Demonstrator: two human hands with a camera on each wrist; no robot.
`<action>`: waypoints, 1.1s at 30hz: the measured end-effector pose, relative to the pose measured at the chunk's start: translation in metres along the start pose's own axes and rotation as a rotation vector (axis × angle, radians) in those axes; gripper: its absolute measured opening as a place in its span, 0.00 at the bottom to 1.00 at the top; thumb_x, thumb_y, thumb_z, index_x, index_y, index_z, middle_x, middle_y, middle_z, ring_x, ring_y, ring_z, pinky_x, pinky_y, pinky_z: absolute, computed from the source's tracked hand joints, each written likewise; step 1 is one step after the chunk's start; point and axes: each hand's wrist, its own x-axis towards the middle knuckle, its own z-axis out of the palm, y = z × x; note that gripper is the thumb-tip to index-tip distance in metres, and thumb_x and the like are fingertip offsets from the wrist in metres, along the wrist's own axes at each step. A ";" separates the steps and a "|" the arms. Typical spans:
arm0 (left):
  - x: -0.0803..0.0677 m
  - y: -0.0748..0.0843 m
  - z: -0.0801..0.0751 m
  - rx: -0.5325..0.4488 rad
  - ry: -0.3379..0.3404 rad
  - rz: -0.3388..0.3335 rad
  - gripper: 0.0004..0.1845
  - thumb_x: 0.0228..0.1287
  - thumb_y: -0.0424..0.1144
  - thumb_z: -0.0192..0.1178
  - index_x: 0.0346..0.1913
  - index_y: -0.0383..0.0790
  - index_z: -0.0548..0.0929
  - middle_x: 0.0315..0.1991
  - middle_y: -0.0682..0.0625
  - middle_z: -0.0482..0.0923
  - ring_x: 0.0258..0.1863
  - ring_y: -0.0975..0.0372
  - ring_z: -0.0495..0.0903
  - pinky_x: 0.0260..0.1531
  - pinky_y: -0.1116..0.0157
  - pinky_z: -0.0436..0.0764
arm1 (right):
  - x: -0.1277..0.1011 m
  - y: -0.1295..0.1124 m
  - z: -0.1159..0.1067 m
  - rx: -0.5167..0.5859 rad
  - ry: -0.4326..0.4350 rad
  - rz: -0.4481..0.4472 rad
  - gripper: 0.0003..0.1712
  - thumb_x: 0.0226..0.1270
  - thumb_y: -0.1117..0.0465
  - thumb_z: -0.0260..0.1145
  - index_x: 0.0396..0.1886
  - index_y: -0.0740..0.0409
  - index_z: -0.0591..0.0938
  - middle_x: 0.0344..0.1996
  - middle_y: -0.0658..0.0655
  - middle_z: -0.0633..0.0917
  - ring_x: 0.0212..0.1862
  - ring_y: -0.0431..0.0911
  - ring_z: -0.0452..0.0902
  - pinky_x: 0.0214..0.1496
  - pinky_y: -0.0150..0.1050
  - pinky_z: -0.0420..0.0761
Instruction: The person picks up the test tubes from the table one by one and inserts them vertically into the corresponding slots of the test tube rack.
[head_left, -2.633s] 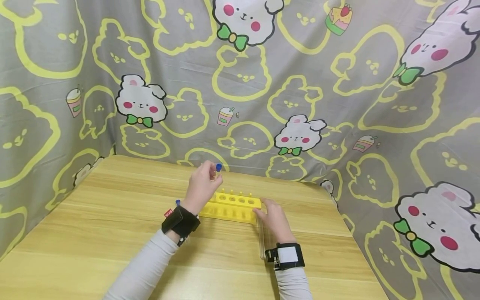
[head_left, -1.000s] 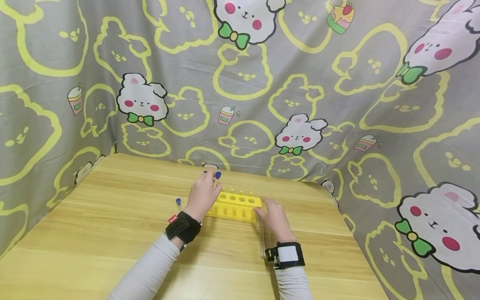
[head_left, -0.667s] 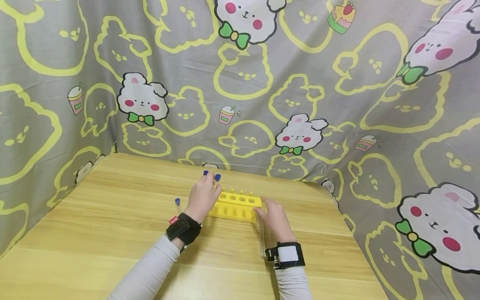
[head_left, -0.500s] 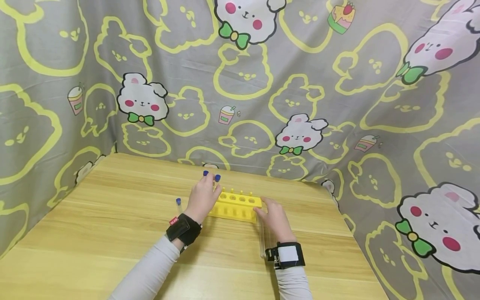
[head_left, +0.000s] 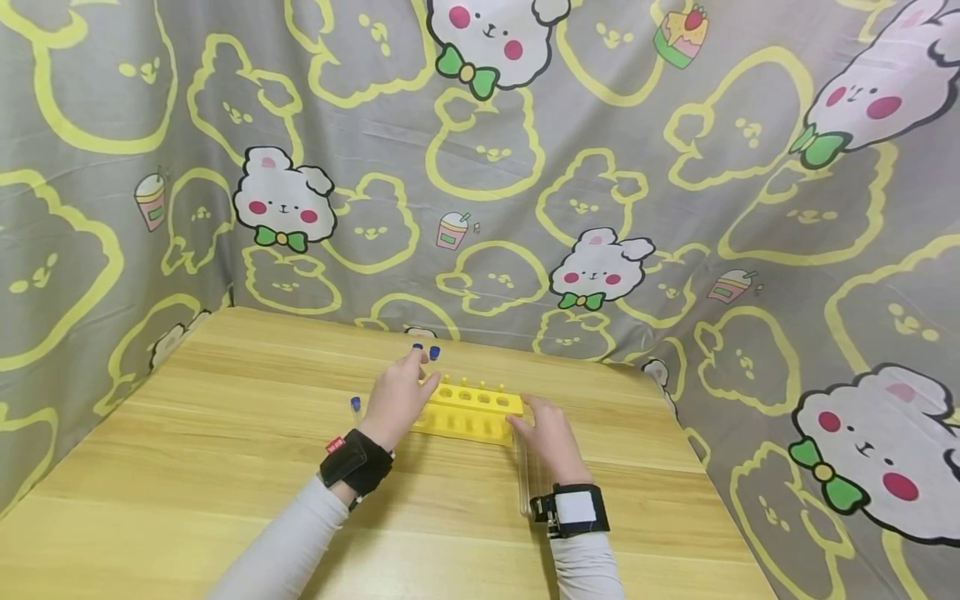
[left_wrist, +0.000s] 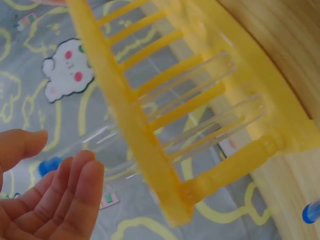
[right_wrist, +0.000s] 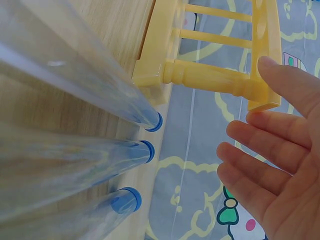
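Observation:
A yellow test tube rack (head_left: 480, 402) stands upright on the wooden table. Two clear test tubes stand in its left-end holes, their blue caps (head_left: 434, 353) showing above my left hand (head_left: 397, 400). That hand is beside the caps, its fingers loosely bent and apart with nothing gripped; in the left wrist view one blue cap (left_wrist: 50, 166) is partly behind the fingers (left_wrist: 82, 175). My right hand (head_left: 553, 437) holds the rack's right end, thumb (right_wrist: 287, 82) on the top plate and a forefinger at its edge.
Clear test tubes (head_left: 523, 479) lie beside and under my right wrist; the right wrist view shows three, blue caps (right_wrist: 127, 200) toward the far side. Another blue-capped tube (head_left: 356, 405) lies left of the rack. A patterned grey curtain (head_left: 360, 125) encloses the table (head_left: 247, 417).
My left hand has lowered the test tube it held above the rack into a left-end hole, let go, and drawn back slightly left. The right hand stays on the rack's end.

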 end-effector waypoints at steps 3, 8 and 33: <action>0.000 0.001 -0.012 0.004 -0.001 -0.007 0.13 0.64 0.43 0.64 0.45 0.38 0.79 0.31 0.46 0.84 0.20 0.63 0.76 0.17 0.70 0.71 | 0.000 0.000 -0.001 0.005 -0.007 0.008 0.30 0.65 0.52 0.67 0.61 0.66 0.76 0.58 0.68 0.80 0.61 0.61 0.76 0.62 0.54 0.75; 0.000 -0.006 -0.035 0.025 -0.030 -0.043 0.11 0.65 0.45 0.62 0.40 0.40 0.81 0.29 0.49 0.85 0.17 0.65 0.74 0.14 0.70 0.67 | 0.000 -0.003 -0.002 0.014 -0.013 0.011 0.30 0.65 0.53 0.67 0.61 0.66 0.75 0.58 0.68 0.80 0.61 0.61 0.76 0.62 0.54 0.75; -0.005 -0.104 -0.033 0.069 -0.430 -0.417 0.21 0.60 0.42 0.61 0.11 0.44 0.69 0.07 0.56 0.64 0.09 0.65 0.63 0.14 0.70 0.63 | 0.000 -0.001 -0.001 0.011 -0.016 0.004 0.30 0.65 0.53 0.68 0.61 0.67 0.75 0.58 0.68 0.79 0.61 0.61 0.76 0.62 0.54 0.75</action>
